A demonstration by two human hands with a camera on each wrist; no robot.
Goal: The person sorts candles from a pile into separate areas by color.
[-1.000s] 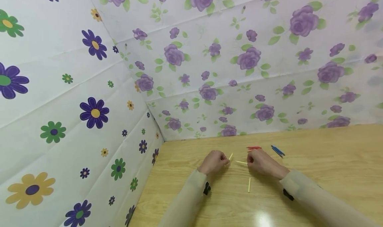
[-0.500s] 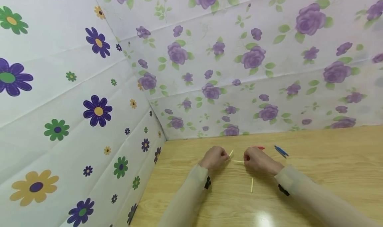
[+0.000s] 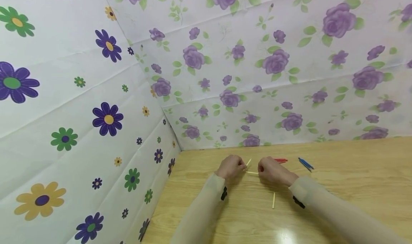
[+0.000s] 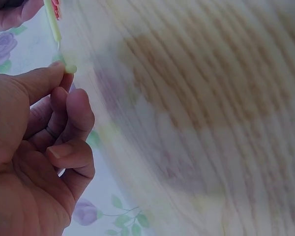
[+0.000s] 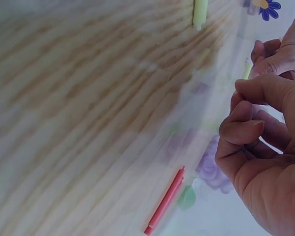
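Observation:
My left hand (image 3: 230, 166) pinches a thin pale yellow candle (image 3: 249, 162) between thumb and forefinger, and its far end slants up past the fingertips. In the left wrist view the near end of this candle (image 4: 71, 69) pokes out of the pinch. A second yellow candle (image 3: 252, 172) points leftward from the pinch of my right hand (image 3: 273, 170). The tip of that one is close beside the left fingertips, narrowing to a thin pale wick in the left wrist view. Another yellow candle (image 3: 274, 200) lies on the table nearer me, below the right hand.
Red candles (image 3: 281, 160) lie just behind the right hand, partly covered by it. Further right is a small bunch of blue candles (image 3: 306, 164). The wood-grain table (image 3: 360, 179) meets a flowered back sheet (image 3: 212, 79) and a side sheet (image 3: 83, 147) on the left.
My right hand has moved left, bringing its yellow candle up close to the left fingertips and uncovering more of the red candles. The left hand stays nearly in place.

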